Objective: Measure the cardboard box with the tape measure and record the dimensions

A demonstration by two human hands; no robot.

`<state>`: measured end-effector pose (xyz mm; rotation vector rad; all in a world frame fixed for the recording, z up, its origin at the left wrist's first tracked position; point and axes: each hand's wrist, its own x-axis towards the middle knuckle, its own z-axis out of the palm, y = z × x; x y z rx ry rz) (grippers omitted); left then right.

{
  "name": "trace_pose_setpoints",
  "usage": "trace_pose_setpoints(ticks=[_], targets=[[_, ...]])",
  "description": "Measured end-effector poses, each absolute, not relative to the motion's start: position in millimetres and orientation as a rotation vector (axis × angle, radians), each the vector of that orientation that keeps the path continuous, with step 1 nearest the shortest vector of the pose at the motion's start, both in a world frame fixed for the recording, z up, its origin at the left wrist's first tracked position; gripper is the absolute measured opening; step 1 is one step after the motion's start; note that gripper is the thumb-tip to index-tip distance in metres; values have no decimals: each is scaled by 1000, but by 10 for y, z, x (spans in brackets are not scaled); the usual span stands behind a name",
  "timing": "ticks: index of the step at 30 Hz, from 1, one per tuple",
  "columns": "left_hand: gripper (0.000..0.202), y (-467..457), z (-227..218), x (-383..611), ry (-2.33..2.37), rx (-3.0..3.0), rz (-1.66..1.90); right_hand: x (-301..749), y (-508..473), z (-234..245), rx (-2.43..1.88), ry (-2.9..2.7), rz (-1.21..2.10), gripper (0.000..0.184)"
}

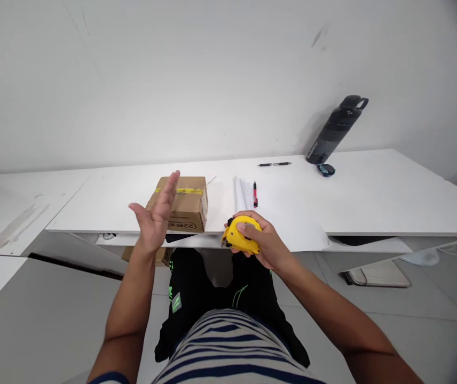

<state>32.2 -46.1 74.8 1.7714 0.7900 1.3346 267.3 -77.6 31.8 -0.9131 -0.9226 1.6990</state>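
Observation:
My right hand (257, 242) grips a yellow tape measure (239, 234) just off the near edge of the white table (372, 197). My left hand (157, 216) is raised with its fingers spread and holds nothing. It hovers in front of a small cardboard box (186, 205) with yellow tape on top, which sits on the table near the edge. The hand covers the box's left side.
A stack of white papers (243, 194) with a red pen (254, 193) lies right of the box. Farther back lie a black pen (274, 164), a dark water bottle (336, 129) against the wall and a small blue-black object (326, 169). Another cardboard item (160, 256) sits under the table.

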Motion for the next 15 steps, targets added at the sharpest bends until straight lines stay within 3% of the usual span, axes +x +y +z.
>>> trace_pose_setpoints(ticks=[8,15], targets=[[89,-855,514,680,716,1910,1009,2580,-756,245,-949,-1007,1649,52],[70,-958,37,881,1044,1706,985,2495,-912,-160,-884,-1428,1051,63]])
